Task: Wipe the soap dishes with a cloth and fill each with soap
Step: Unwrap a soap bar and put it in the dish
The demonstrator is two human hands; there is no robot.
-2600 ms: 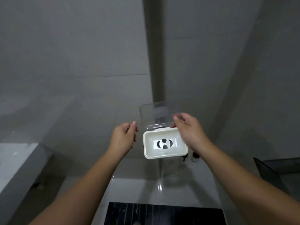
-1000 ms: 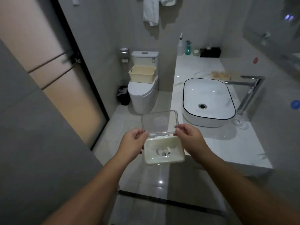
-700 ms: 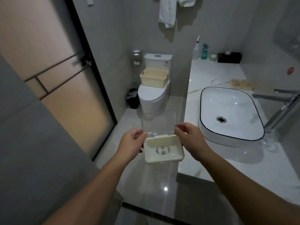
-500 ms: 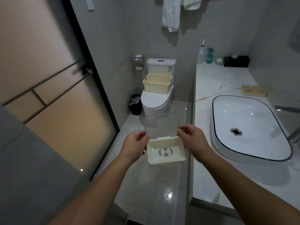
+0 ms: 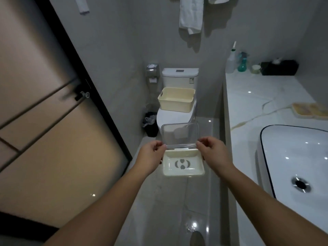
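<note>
both hands, left hand [image 5: 150, 157] and right hand [image 5: 215, 153], pinch the soap dish [image 5: 183, 165], its clear lid [image 5: 180, 135] seemingly upright.

- Soap dish [image 5: 183, 165] at frame centre, between left hand [image 5: 150, 157] and right hand [image 5: 215, 154].
- Basket [image 5: 175, 98] on toilet [image 5: 180, 75], above centre.
- Sink [image 5: 292, 157] on counter [image 5: 252, 103], right edge.
- Door [image 5: 44, 121] fills left.

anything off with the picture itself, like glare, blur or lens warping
Head view: dim, flat light overall; small glints on the floor, counter and basin; the towel throws a soft shadow on the wall; the door frame leans steeply, a wide-angle effect, its handle smeared; the soap dish in the middle reads fairly sharp, its clear lid see-through.
</note>
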